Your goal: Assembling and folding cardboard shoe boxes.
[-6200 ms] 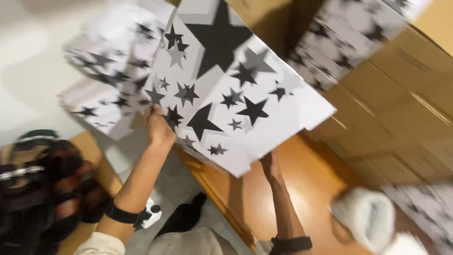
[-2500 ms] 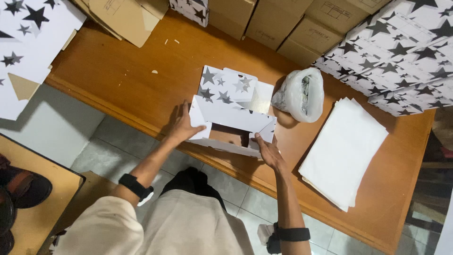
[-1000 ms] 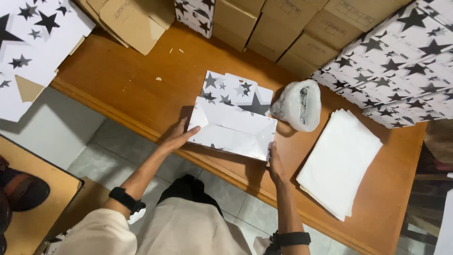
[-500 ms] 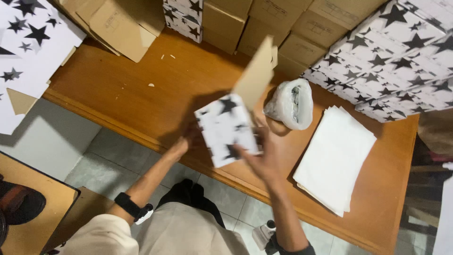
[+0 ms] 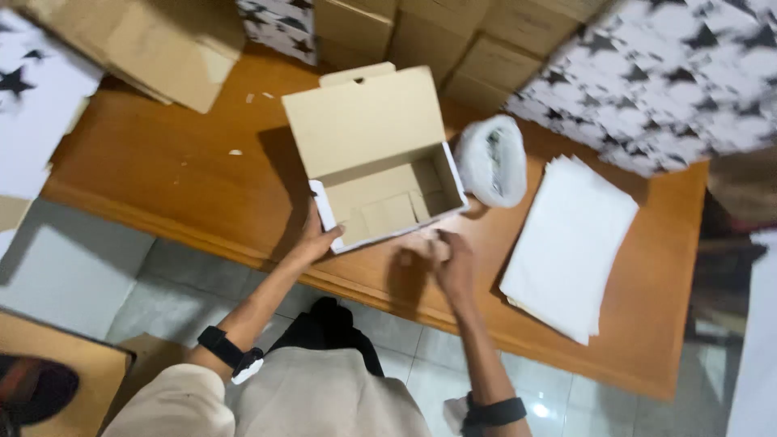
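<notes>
Head view, looking straight down: the left hand [image 5: 314,239] sits at the near-left corner of an open cardboard box [image 5: 388,194], fingers curled against the white outer wall and thumb up by the rim, so it grips that corner rather than lying flat. The right hand [image 5: 449,259] is just in front of the box's near wall, fingers bunched loosely together; motion blur hides whether it pinches anything or merely touches the wood, and I cannot tell.

The box stands upright on the wooden surface [image 5: 162,186], near its front edge, with its brown lid [image 5: 364,121] tipped back and open and the inner flaps folded down on the floor of the box. Nothing is inside it.

Just to the right of the box, touching or nearly so, lies a white bundle of plastic wrap [image 5: 492,160]. Further right rests a stack of white sheets [image 5: 571,243], well apart from both hands. Plain cardboard cartons [image 5: 486,57] line the back, and star-printed boxes [image 5: 664,81] are piled at the upper right.

By the look of it, the box has just been set up and is being steadied — the step in hand is forming, not filling. A next move would call for the left hand to hold the corner firm while the right reaches rightward to the sheets.
</notes>
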